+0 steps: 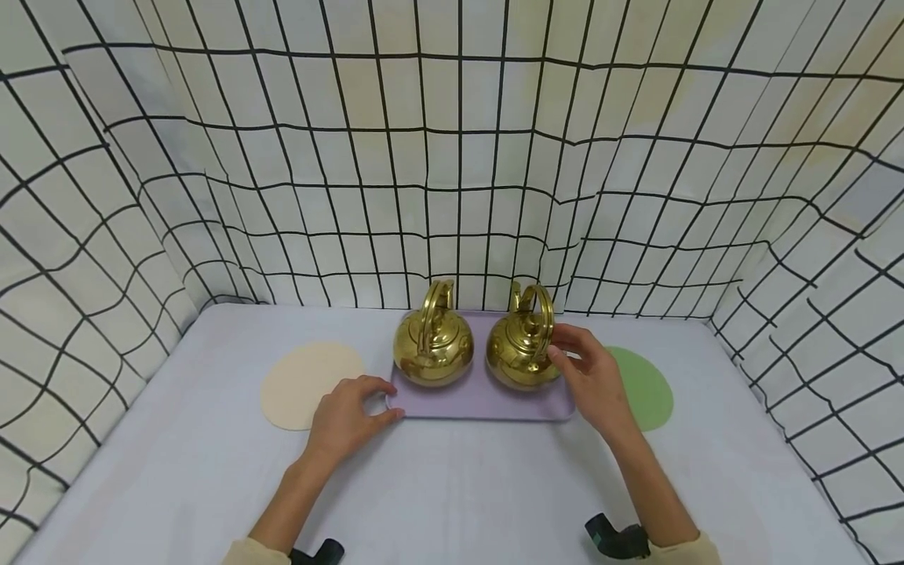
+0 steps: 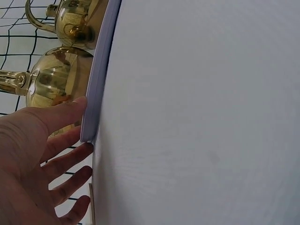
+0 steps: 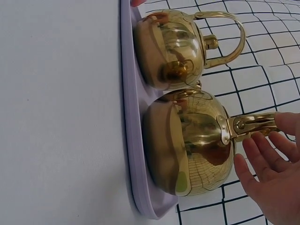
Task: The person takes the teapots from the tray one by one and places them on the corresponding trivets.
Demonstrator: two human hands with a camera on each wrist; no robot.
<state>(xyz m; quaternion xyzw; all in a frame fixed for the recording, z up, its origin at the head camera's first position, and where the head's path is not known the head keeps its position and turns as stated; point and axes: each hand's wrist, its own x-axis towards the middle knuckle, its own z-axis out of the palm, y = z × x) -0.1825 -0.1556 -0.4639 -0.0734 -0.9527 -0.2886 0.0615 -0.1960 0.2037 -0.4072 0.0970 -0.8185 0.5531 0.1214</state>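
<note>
Two shiny brass kettles with hooped top handles stand upright side by side on a lilac tray (image 1: 452,406). My left hand (image 1: 349,420) holds the tray's front left corner between thumb and index finger, and its other fingers (image 2: 72,183) are loosely spread outside the tray. The left kettle (image 1: 433,353) stands just beyond that hand. At the right kettle (image 1: 519,357), my right hand (image 1: 596,380) has its thumb and fingertips right at the handle (image 3: 255,123). That hand's other fingers (image 3: 262,157) extend loosely beside the body, not wrapped round anything.
A cream round mat (image 1: 300,384) lies left of the tray, and a green round mat (image 1: 646,388) lies right of it, partly behind my right hand. White cloth (image 1: 452,486) covers the table. Black grid netting (image 1: 459,157) over pale sheets encloses the back and sides.
</note>
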